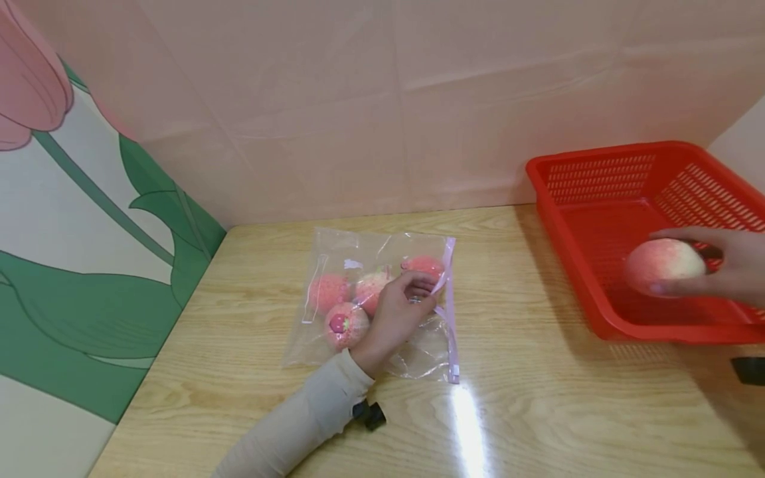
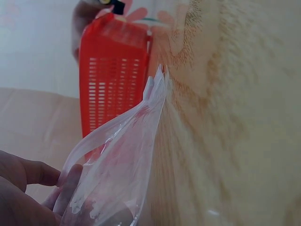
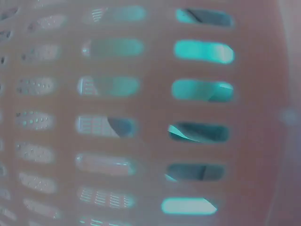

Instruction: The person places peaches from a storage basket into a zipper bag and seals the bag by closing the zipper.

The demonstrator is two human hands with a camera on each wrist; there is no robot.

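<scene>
Head: wood-grain table (image 1: 526,411) is meeting a pink backdrop (image 1: 323,119), tulip mural (image 1: 60,318) at left. Clear bag (image 1: 412,358) is lying on the wood, zip edge (image 1: 451,332) facing right, toward the red basket (image 1: 657,332). Right hand (image 1: 732,265) is gripping a peach (image 1: 660,267) within the basket's outline (long axis roughly left-right, pinker end pointing left).
Left wrist: left hand (image 2: 21,195) is pinching the bag's lip.
Right wrist: basket slots (image 3: 202,89) are filling the frame; can't tell grip.
</scene>
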